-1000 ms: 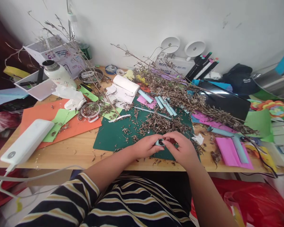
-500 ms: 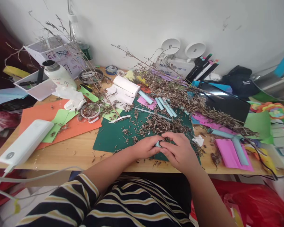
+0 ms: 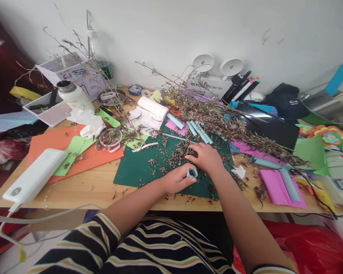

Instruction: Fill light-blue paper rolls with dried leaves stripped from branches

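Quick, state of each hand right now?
Left hand: closed, holding a light-blue tube.
Right hand: at the dried leaves; whether it grips any cannot be told.

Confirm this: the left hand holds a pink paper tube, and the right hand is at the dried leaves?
Not pink: the head view shows the left hand holding a light blue paper tube. The right hand is at the dried leaves.

Uncapped white bottle (image 3: 77,99), oblong white device (image 3: 36,175) — white cable (image 3: 15,207) attached, slanted markers (image 3: 244,89), crumpled red plastic (image 3: 301,241) — lower right
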A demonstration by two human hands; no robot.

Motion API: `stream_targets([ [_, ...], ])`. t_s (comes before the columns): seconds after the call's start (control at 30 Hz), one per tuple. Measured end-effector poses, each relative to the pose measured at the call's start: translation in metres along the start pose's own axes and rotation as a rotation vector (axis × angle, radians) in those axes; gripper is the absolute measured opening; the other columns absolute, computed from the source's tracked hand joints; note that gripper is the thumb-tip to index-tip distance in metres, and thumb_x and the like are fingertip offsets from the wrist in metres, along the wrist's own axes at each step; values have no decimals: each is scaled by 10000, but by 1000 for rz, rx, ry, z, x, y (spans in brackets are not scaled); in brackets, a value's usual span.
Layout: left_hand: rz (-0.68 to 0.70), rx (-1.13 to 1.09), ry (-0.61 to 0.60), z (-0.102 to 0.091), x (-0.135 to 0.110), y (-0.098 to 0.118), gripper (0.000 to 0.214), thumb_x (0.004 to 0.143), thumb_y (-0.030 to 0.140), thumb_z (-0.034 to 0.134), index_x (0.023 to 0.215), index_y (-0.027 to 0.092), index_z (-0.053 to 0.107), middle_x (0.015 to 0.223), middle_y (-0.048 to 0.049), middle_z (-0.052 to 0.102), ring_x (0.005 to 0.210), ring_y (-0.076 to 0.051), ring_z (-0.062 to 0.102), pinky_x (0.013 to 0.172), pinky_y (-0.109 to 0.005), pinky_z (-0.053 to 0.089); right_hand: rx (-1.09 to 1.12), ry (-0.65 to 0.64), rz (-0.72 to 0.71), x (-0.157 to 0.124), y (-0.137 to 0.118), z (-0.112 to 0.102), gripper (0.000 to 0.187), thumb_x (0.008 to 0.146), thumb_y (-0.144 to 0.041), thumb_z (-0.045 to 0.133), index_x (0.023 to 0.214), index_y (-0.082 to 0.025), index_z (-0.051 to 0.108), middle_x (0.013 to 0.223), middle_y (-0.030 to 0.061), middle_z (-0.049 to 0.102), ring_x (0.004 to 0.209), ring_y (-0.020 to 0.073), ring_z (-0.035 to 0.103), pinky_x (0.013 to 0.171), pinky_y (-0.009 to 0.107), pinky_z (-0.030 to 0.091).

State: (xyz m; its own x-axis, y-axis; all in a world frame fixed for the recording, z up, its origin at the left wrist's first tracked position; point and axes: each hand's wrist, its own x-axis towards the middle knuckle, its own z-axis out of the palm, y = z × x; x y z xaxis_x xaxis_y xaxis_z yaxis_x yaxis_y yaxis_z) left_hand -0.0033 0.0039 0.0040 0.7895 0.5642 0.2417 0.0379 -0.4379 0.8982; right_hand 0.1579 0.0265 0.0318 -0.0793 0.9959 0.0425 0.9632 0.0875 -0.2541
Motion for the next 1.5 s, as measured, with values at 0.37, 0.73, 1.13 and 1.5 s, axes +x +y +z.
stream_targets([
  [0.37, 21, -21, -3, 0, 0, -2, 470, 826, 558, 182, 876, 146, 404, 809, -56, 469, 711, -132, 433, 697, -270, 392, 68, -81, -56, 13, 8, 6, 113, 683, -198, 518, 703, -213, 628, 715, 29, 632, 711, 176, 556, 616, 277, 407],
  [0.73, 45, -52, 5, 1, 0, -6, 443, 833, 541, 206, 893, 142, 389, 814, -56, 467, 716, -131, 454, 673, -255, 401, 759, 303, 116, -45, 1, -8, 158, 701, -303, 563, 808, -193, 602, 747, 29, 635, 605, 138, 568, 543, 271, 479],
  [1.13, 36, -51, 33, 1, 2, -3, 541, 814, 584, 184, 928, 120, 438, 886, -85, 501, 809, -166, 472, 768, -304, 409, 398, 318, -305, -65, -19, -23, 99, 752, -175, 509, 785, -213, 594, 770, 38, 605, 702, 151, 569, 602, 287, 479],
  [1.5, 50, -96, 86, 1, 3, -5, 502, 831, 548, 202, 886, 125, 468, 860, -73, 496, 799, -152, 477, 758, -282, 408, 44, 202, -584, -66, -21, -38, 282, 810, -312, 398, 954, -148, 575, 915, 120, 565, 824, 227, 514, 703, 382, 428],
])
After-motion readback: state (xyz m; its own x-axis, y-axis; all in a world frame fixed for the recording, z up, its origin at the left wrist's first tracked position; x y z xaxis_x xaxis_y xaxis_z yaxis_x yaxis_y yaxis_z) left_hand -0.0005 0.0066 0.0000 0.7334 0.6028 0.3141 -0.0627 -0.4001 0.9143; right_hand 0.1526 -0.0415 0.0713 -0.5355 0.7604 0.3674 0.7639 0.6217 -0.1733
